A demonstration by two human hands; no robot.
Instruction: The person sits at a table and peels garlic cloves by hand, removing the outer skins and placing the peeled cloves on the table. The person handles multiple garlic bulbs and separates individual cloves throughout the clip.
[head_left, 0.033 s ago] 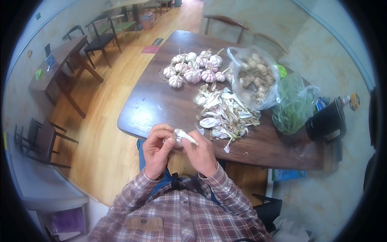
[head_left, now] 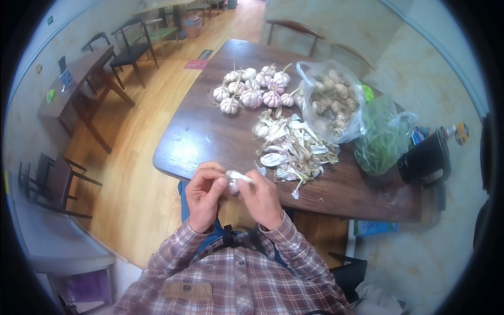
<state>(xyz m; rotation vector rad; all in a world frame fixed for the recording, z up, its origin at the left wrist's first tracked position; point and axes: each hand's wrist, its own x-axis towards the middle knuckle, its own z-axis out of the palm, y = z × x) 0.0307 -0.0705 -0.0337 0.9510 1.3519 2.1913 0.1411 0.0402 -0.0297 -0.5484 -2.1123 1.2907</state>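
A garlic bulb [head_left: 232, 187] is held between my two hands in front of the table's near edge. My left hand [head_left: 206, 193] is closed around its left side, thumb and fingertips pinching it. On the other side my right hand [head_left: 260, 199] grips the bulb's pale stem and skin [head_left: 241, 176], thumb bent inward. The fingers partly hide the bulb. On the table beyond, a pile of loose garlic skins [head_left: 294, 148] lies nearest my right hand. Farther back, several whole garlic bulbs [head_left: 251, 98] with purple streaks sit in a group.
The dark wooden table [head_left: 184, 137] carries a clear plastic bag of brownish bulbs [head_left: 336, 97] and a bag of green vegetables [head_left: 379, 142]. A black kettle [head_left: 426, 156] stands at its right end. Chairs [head_left: 131, 52] and a side table [head_left: 86, 71] are off to the left.
The pale stem and skin on the bulb have shifted slightly between my fingers. My hands stay in nearly the same place, and the things on the table look unchanged.
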